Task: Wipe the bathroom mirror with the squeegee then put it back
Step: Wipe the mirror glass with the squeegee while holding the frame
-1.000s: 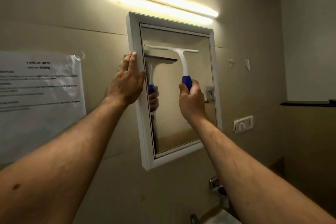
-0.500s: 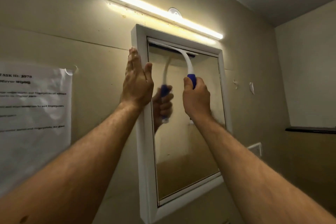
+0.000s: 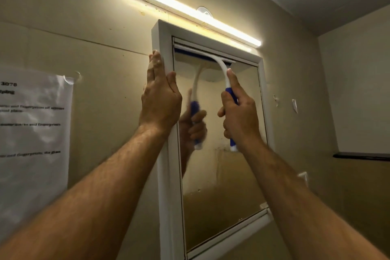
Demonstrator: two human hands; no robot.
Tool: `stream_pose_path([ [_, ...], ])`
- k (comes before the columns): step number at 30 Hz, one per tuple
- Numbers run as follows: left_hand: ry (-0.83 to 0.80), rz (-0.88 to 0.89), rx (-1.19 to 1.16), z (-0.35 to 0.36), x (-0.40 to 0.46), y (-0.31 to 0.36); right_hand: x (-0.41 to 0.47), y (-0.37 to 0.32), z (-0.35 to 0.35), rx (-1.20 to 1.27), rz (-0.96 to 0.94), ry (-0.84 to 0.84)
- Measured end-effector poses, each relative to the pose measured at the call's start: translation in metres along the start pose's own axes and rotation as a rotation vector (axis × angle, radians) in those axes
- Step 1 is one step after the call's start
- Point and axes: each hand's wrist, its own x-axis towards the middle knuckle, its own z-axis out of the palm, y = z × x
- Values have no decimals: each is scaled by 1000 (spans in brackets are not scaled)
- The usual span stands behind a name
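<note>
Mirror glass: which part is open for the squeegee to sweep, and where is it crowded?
Open: the mirror glass below the right hand, down to the bottom frame. Crowded: the top edge, where the squeegee blade meets the frame, and the left frame edge, where the left hand rests.

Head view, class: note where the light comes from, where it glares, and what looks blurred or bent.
Head view: the tube light above the mirror is the bright source, blown out white, casting a glow on the wall; the reflection of the hand and squeegee is smeared; the paper notice text is soft; the wide lens bows the mirror's frame.
</note>
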Motion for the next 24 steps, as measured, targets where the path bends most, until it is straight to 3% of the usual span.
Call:
stream_pose_path([
  [10, 27, -138, -68, 1, -8, -1, -15, 7, -7, -29, -9, 33],
  [15, 53, -176, -59, 2, -13, -2, 9, -10, 0, -16, -5, 29],
  [24, 92, -184, -63, 5, -18, -7, -22, 14, 1, -39, -24, 44],
])
